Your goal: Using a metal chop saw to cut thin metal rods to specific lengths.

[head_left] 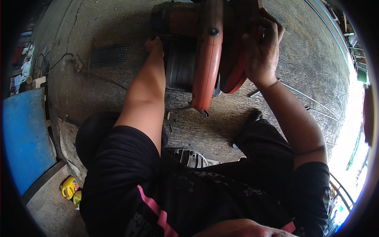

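Note:
A red-orange chop saw point(207, 67) stands on the concrete floor in front of me, its long handle pointing toward me and its grey metal base below it on the left. On the saw's right side, my right hand point(263, 49) is closed around the edge of the red blade guard point(235, 75). My left hand point(154, 45) is at the left edge of the base, low down. Its fingers are curled, and what they hold is hidden. Left of that hand lies a row of short dark metal rods point(109, 54).
A cord point(104, 80) crosses the floor on the left. Thin metal rods point(300, 94) lie on the right. A blue panel point(27, 138) stands at far left, with a yellow package point(70, 187) near it. Beneath me is a ribbed round metal part point(189, 157).

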Demonstrator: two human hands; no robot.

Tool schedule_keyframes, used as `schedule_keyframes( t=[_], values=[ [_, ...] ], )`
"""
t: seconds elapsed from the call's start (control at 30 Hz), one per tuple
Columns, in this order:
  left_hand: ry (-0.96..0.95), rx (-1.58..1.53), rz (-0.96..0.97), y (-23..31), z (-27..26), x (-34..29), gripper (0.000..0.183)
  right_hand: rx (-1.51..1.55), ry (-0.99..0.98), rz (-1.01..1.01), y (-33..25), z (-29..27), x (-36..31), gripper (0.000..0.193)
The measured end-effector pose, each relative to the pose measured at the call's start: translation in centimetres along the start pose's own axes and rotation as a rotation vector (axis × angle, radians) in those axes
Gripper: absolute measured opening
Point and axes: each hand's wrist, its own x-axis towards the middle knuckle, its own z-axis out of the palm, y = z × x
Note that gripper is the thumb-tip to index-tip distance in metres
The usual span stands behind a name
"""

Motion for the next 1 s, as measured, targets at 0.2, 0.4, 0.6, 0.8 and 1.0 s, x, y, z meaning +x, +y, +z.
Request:
schedule_keyframes(
  t=[0.2, 0.4, 0.6, 0.8, 1.0],
  values=[
    [-0.002, -0.161, -0.069, 1.2, -0.4, -1.1, 0.024, 0.043, 0.005, 0.033, -0.1, 0.1, 0.0, 0.033],
    [-0.035, -0.303, -0.171, 2.7, -0.5, -3.0, 0.024, 0.054, 0.002, 0.067, -0.1, -0.1, -0.1, 0.033],
    [-0.075, -0.346, -0.199, 2.2, -0.7, -2.1, 0.022, 0.046, -0.02, 0.072, -0.1, -0.1, -0.1, 0.033],
    [-0.06, -0.419, -0.192, 1.9, -0.8, -1.5, 0.024, 0.074, 0.006, 0.083, -0.5, 0.1, 0.0, 0.033],
    [-0.066, -0.362, -0.21, 2.7, -0.4, -2.9, 0.021, -0.001, 0.007, -0.009, 0.2, -0.1, -0.1, 0.034]
  ],
)
